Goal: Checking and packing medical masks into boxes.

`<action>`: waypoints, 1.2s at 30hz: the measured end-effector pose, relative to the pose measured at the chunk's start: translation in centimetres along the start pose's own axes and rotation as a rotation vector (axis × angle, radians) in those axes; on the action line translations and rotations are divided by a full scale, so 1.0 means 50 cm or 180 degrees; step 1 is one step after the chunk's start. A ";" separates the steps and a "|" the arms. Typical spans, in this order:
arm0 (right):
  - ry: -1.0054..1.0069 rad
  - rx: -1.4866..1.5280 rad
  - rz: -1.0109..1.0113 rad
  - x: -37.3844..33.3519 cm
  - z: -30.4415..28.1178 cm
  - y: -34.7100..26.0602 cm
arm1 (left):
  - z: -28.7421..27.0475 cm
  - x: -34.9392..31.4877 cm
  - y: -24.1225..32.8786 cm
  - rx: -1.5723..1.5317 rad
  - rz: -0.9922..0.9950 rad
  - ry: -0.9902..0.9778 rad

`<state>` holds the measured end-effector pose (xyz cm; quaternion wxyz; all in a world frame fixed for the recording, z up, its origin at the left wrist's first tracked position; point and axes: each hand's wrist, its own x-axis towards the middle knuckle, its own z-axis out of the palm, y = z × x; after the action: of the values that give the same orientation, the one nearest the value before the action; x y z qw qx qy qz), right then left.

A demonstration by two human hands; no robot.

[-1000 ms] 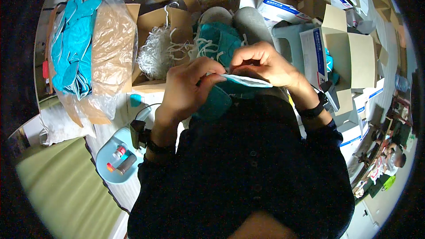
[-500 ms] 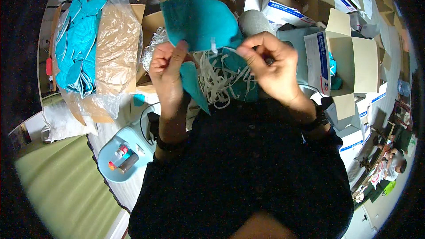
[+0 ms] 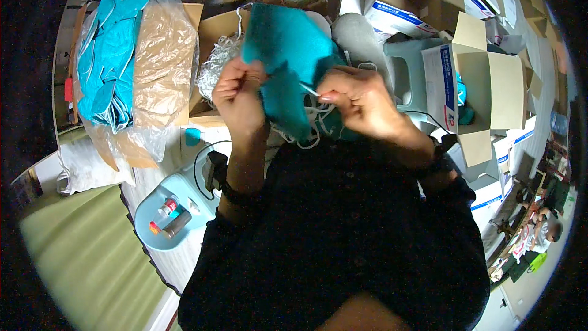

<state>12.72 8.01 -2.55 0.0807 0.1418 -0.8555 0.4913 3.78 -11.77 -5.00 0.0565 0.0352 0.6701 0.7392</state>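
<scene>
A teal folded face mask [image 3: 285, 37], smeared by motion, is held up in front of me. My left hand [image 3: 242, 95] pinches its lower left edge between thumb and fingers. My right hand [image 3: 361, 101] is closed on the end of a narrow white strap [image 3: 309, 89] at the mask's right side. A second teal piece [image 3: 285, 107] hangs below, between my hands; whether it belongs to the same mask I cannot tell. Loose white elastic straps [image 3: 315, 129] lie beneath, close to my body, partly hidden by my right hand.
Left stands a plastic-lined carton [image 3: 162, 61] with many teal masks [image 3: 110, 61]. White straps [image 3: 220, 64] fill a box behind my left hand. Open cartons [image 3: 490, 89] stand right, beside a grey-blue stool [image 3: 407, 64]. A light-blue stool [image 3: 150, 208] holds bottles. Another person [image 3: 545, 230] sits far right.
The mask has swung to the right and turned. My right hand has moved down and slightly left, still closed on the strap; my left hand has shifted a little right and down.
</scene>
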 end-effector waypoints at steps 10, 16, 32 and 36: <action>0.0287 -0.0797 0.0345 0.028 -0.034 -0.005 | -0.049 0.066 0.102 -0.0878 -0.0650 -0.0632; 0.0191 0.1282 0.0472 0.094 0.060 -0.022 | -0.022 0.066 0.043 -0.0431 0.0288 -0.1328; -0.0707 -0.0149 0.0204 -0.065 -0.002 -0.041 | -0.141 0.120 0.043 -0.1830 -0.0468 -0.0538; -0.0990 -0.0579 0.0739 -0.077 -0.023 0.029 | -0.052 0.078 0.092 0.1341 -0.0466 -0.1621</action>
<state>15.90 10.33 -4.20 -0.0969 0.1086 -0.9091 0.3902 -0.58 -14.24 -0.78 0.2665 0.1814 0.7733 0.5459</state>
